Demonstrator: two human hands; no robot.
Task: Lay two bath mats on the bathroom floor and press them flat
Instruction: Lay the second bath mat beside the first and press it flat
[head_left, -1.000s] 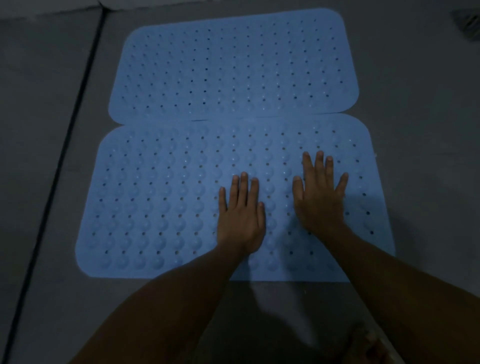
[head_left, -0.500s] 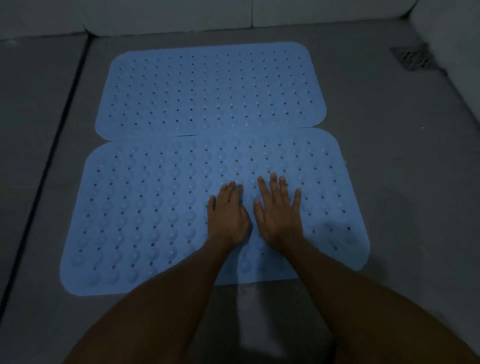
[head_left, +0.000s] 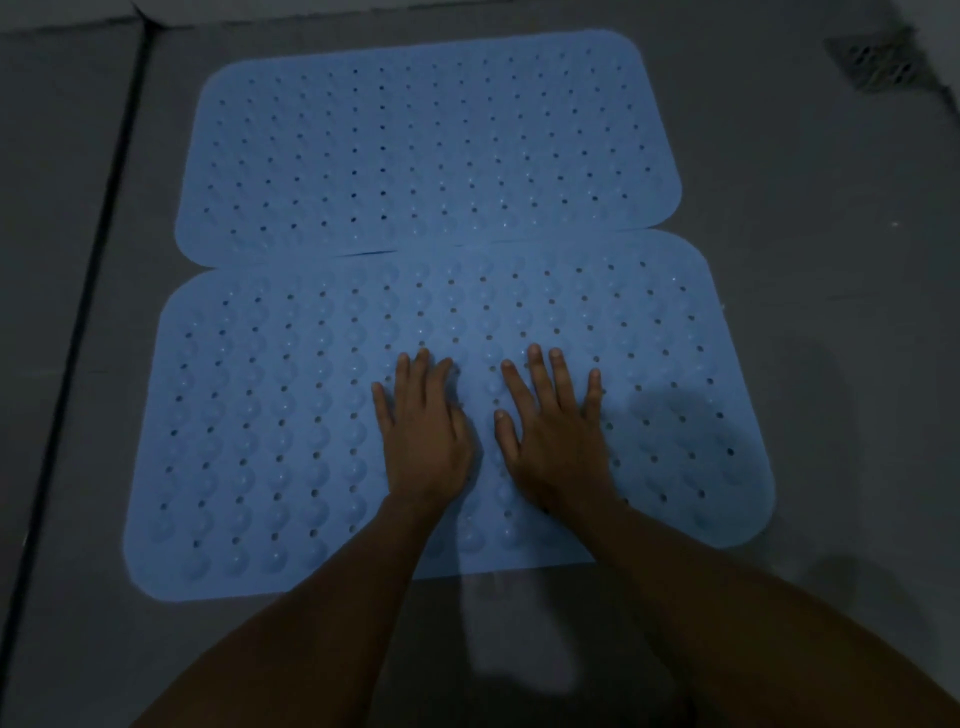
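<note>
Two light blue perforated bath mats lie on the grey floor, long edges meeting. The far mat (head_left: 426, 150) lies flat with nothing on it. The near mat (head_left: 270, 415), covered in round bumps, slightly overlaps the far mat's near edge on the right. My left hand (head_left: 423, 431) rests palm down on the middle of the near mat, fingers held close together. Beside it, a small gap away, my right hand (head_left: 556, 436) lies flat on the same mat with fingers spread. Neither hand holds anything.
A dark groove in the floor (head_left: 78, 332) runs down the left side. A floor drain (head_left: 878, 62) sits at the top right corner, beyond the far mat. My bare forearms and knees fill the bottom of the view.
A second ago my hands lay further right and apart on the near mat. They have slid left and come together near its middle. The right fingers have since spread a little.
</note>
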